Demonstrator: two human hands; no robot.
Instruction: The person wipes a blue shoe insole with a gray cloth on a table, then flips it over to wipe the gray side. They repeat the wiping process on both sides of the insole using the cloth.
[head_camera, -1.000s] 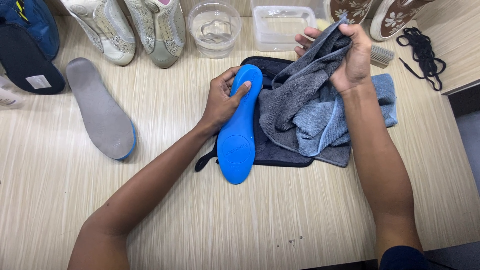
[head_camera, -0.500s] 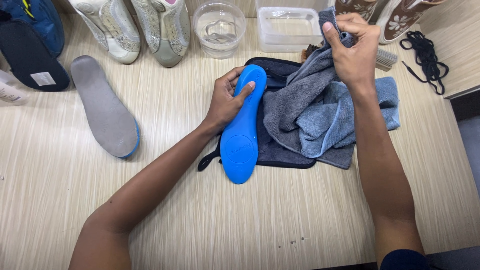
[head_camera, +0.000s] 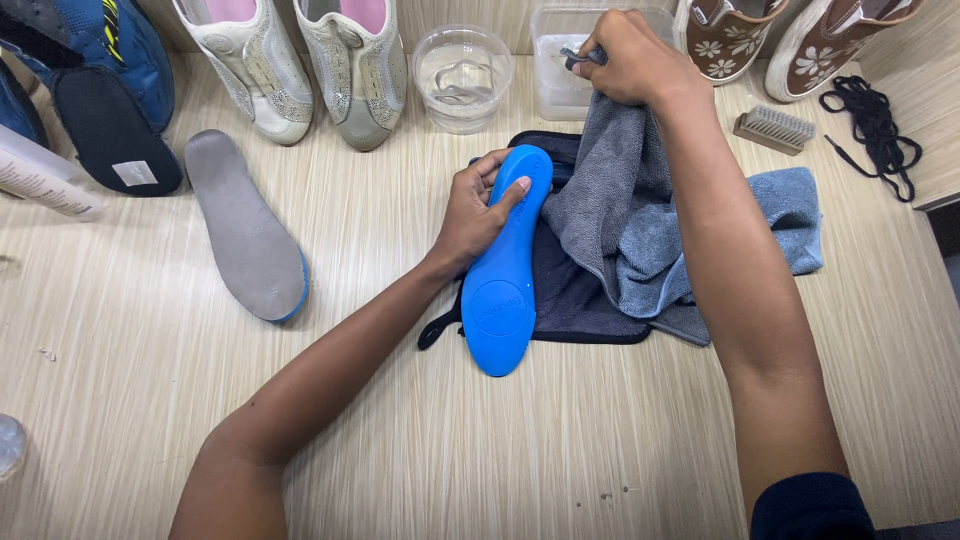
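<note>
1. Since the earlier frames, the right hand (head_camera: 635, 58) has carried its bunched corner of the grey towel (head_camera: 610, 210) further toward the top of the frame, and it now sits at the rim of the clear rectangular tub (head_camera: 552, 95) at upper centre.
2. That hand is closed tight around the cloth; the rest of the towel trails down over the dark mat (head_camera: 580, 300) in the middle.
3. At centre frame, the left hand (head_camera: 478, 215) is wrapped around the toe end of the blue insole (head_camera: 503, 270), thumb across its top, apparently pinning it in place.
4. The insole lies half on the mat, its heel jutting past the mat's lower edge onto the bare wooden table (head_camera: 500, 440).
5. A grey insole (head_camera: 245, 230) lies apart at left, near a dark one (head_camera: 115, 130) in the upper left.
6. Along the top edge stand pale sneakers (head_camera: 320, 60), a round bowl of water (head_camera: 462, 75) and brown flowered shoes (head_camera: 790, 35); a small brush (head_camera: 773, 128) and black laces (head_camera: 875, 125) crowd the upper right.
7. Open room lies across the lower half of the frame.
</note>
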